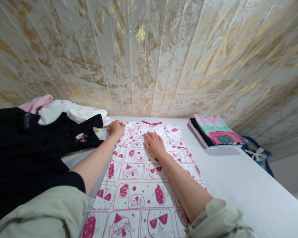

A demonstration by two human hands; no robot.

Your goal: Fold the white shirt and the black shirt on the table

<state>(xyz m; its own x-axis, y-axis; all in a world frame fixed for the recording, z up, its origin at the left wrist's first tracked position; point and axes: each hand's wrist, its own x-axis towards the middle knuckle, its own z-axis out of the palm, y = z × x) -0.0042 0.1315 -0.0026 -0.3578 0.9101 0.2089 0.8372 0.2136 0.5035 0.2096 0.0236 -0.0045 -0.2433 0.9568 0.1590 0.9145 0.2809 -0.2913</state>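
The right hand [154, 144] lies open on the pink-printed white T-shirt [141, 180], seemingly steadying it. The left hand [116, 129] curls at its shoulder; whether it pinches fabric, I cannot tell.

A shirt [139, 177] is stretching toward the table's [235, 185] far edge, between a leftward clothes pile [56, 134] and a stack [218, 132] occupying the far-right corner.
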